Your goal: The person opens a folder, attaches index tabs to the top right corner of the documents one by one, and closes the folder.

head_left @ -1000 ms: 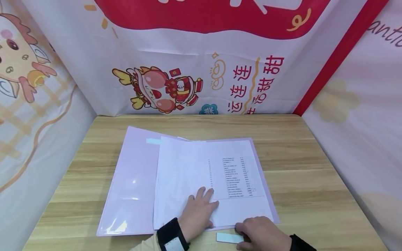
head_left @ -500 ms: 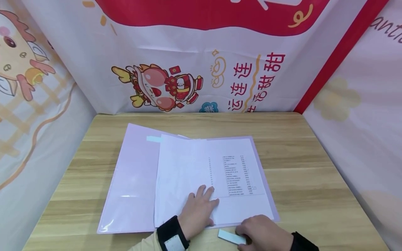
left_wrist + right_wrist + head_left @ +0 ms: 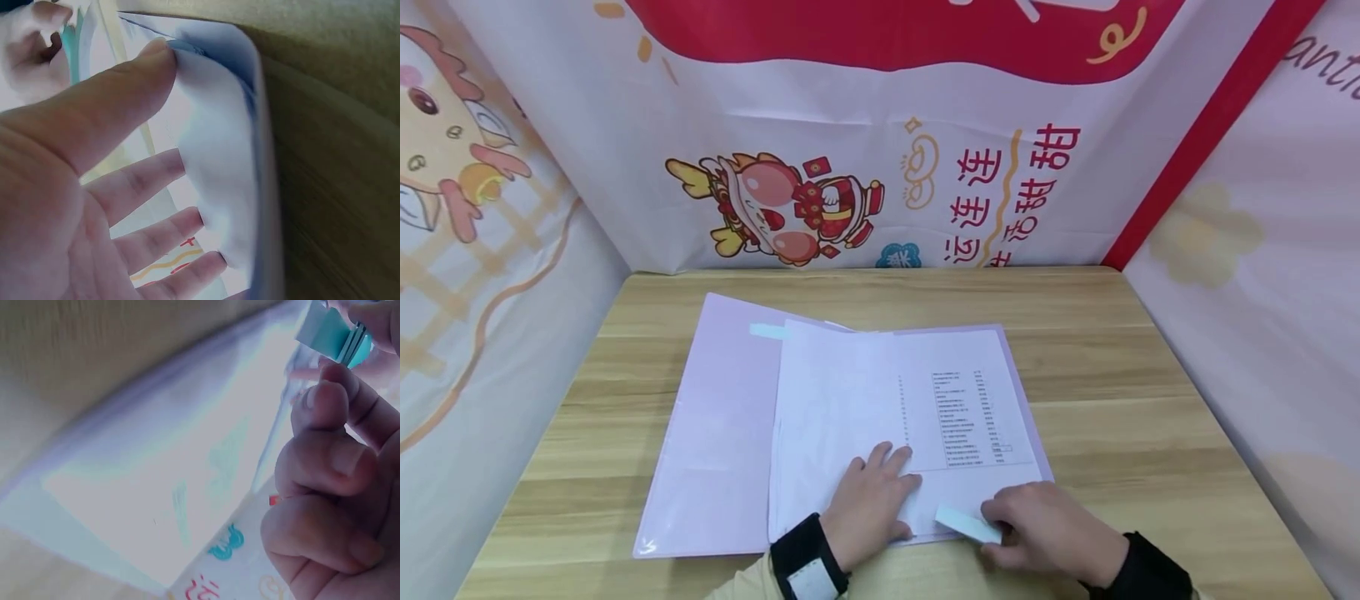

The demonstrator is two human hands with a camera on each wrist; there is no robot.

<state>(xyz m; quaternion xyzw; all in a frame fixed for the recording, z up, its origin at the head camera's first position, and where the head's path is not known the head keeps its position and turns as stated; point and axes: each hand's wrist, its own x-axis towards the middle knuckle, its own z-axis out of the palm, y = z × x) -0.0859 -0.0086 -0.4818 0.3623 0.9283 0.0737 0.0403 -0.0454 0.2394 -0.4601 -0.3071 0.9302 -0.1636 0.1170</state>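
Observation:
A lilac folder [image 3: 715, 467] lies spread on the table with white pages [image 3: 842, 375] turned to a printed list at the right. My left hand [image 3: 868, 500] rests on the pages near the lower edge, fingers spread. In the left wrist view its thumb lies at the paper's edge. My right hand [image 3: 1052, 529] pinches a pad of pale teal sticky notes [image 3: 967, 523] between thumb and curled fingers, over the page's lower right corner. Layered edges of the sticky notes [image 3: 331, 334] show in the right wrist view.
A similar pale teal strip [image 3: 767, 331] shows beside the pages at the top of the folder's left side. The wooden table [image 3: 1120, 400] ends at a printed cloth wall [image 3: 820, 108] behind, with cloth at both sides.
My right hand has lifted the sticky notes from in front of the folder, moving forward and slightly right over the page's lower corner. The left hand has stayed almost still.

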